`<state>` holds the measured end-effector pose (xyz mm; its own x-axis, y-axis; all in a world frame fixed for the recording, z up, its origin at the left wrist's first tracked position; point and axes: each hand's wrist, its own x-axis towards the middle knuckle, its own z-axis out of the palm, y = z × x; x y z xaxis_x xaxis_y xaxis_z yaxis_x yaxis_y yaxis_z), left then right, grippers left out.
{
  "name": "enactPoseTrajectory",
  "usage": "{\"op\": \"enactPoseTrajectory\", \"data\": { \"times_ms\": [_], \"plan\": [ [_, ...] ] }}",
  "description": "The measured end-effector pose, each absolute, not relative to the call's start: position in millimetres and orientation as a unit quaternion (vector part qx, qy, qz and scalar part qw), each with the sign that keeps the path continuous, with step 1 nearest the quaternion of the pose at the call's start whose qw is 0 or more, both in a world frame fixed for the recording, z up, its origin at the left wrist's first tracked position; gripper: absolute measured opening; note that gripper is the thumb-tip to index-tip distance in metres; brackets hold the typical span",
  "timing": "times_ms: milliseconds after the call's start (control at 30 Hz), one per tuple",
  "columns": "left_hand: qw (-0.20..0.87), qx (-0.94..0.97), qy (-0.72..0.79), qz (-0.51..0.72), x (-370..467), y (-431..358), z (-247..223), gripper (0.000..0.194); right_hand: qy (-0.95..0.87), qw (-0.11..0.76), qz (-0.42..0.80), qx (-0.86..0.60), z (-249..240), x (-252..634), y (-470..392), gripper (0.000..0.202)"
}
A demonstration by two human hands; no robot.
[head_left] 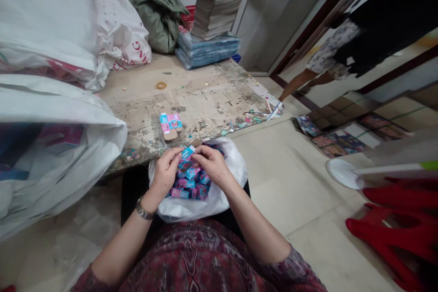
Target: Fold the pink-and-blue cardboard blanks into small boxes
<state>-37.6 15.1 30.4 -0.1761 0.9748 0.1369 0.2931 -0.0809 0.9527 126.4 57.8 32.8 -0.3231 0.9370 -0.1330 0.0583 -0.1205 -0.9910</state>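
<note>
Between my two hands is a small blue and pink cardboard box (187, 153), its brown flap sticking up at the far end. My left hand (166, 171) pinches its left side, and my right hand (211, 164) pinches its right side. Below them a white plastic bag (236, 159) sits open on my lap, holding several small boxes (186, 185) of the same blue and pink print. A flattened box (170, 124) lies on the worn table (137, 100) just beyond my hands.
Large white sacks (54, 155) crowd the left side, one with printed boxes inside. Stacked sheets (215, 13) rest on blue bundles (207, 50) at the table's back, beside a green sack (155, 13). A person (362, 32) stands by the doorway; red stools (393, 232) are at right.
</note>
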Motion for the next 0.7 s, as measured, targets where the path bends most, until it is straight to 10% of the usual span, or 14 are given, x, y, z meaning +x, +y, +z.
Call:
{"op": "enactPoseTrajectory", "data": {
  "times_ms": [400, 700],
  "plan": [
    [0.315, 0.645, 0.597, 0.358, -31.6, 7.7, 12.3, 0.052, -0.549, 0.391, 0.577, -0.462, 31.1, 129.1, 57.6, 0.010],
    [0.366, 0.598, 0.602, 0.382, -26.3, 12.7, 7.7, 0.029, -0.633, 0.409, 0.483, -0.445, 33.2, 121.9, 43.9, 0.009]
  ]
}}
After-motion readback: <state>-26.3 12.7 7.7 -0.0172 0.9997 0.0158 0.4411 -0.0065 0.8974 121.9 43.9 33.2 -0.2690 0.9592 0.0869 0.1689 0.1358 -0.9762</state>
